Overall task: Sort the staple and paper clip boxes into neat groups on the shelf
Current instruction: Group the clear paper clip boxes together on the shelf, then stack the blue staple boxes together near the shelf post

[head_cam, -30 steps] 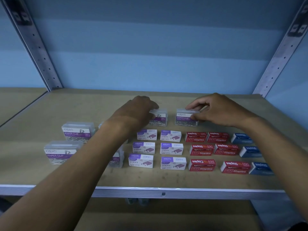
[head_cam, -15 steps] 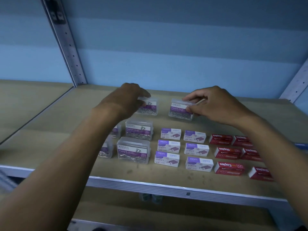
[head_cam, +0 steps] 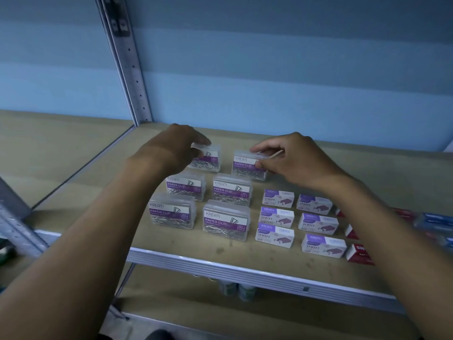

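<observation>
Several clear paper clip boxes with purple labels stand in two columns on the wooden shelf [head_cam: 367, 173]. My left hand [head_cam: 176, 148] grips the back-left paper clip box [head_cam: 208, 159]. My right hand [head_cam: 294, 160] grips the back-right paper clip box [head_cam: 245, 168]. In front of these stand two middle boxes [head_cam: 186, 187] [head_cam: 231, 191] and two front ones [head_cam: 172, 212] [head_cam: 225, 222]. To their right lie several purple-and-white staple boxes [head_cam: 277, 214] in two columns. Red staple boxes [head_cam: 358, 253] and blue ones [head_cam: 434, 220] lie further right, partly hidden by my right arm.
A perforated metal upright [head_cam: 127, 69] rises at the shelf's back-left corner. The shelf's metal front edge [head_cam: 220, 268] runs below the boxes. Two small containers [head_cam: 235, 289] stand on the lower shelf. A blue wall [head_cam: 269, 69] closes the back.
The view swung left, so the clip boxes sit near the centre. Both hands carried their two boxes left, and they now stand at the back of the clip group.
</observation>
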Motion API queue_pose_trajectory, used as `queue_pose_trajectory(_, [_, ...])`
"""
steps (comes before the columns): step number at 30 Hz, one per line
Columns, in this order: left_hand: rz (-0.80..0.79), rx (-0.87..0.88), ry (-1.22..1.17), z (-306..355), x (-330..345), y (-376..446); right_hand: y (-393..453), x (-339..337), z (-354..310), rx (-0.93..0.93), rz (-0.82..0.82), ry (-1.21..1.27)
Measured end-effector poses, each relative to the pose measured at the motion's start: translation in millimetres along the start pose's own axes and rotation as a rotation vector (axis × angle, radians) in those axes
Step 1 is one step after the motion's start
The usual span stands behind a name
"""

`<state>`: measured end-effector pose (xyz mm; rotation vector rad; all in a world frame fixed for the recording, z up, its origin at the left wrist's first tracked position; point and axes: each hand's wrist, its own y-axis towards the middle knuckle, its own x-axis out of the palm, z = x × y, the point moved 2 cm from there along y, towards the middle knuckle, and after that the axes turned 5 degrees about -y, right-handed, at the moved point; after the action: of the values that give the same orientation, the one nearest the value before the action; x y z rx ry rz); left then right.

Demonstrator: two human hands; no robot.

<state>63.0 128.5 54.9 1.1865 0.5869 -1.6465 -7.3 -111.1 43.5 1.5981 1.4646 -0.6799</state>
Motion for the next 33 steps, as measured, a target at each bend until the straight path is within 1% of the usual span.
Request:
queue_pose_trajectory(8, [-0.061, -0.032, 0.0, -7.1, 4.2, -2.9, 8.1, 17.3, -7.4, -0.024, -0.006, -0.015])
queue_pose_trajectory(17, [-0.069, -0.047, -0.019, -5.0, 6.2, -5.8, 10.9, 25.2, -8.6, -0.023, -0.037, -0.02])
queue_pose_trajectory(23, [-0.064, -0.049, 0.018, -5.5, 8.5, -5.1, 10.2, 24.6, -7.8, -0.012, -0.049, -0.007])
queue_pose_trajectory(26, [-0.074, -0.037, 0.068, -5.0, 6.2, -6.3, 5.5, 17.2, -8.1, 0.008, -0.017, 0.03])
queue_pose_trajectory(30, [0.013, 0.03, 0.101, 11.7, -1.6, -10.7, -6.7, -2.3, -7.3, 0.025, 0.049, 0.075])
queue_pose_trajectory(33, [0.122, 0.12, 0.047, 37.8, -4.3, -19.2, -20.0, -21.7, -2.3, 0.05, 0.1, 0.099])
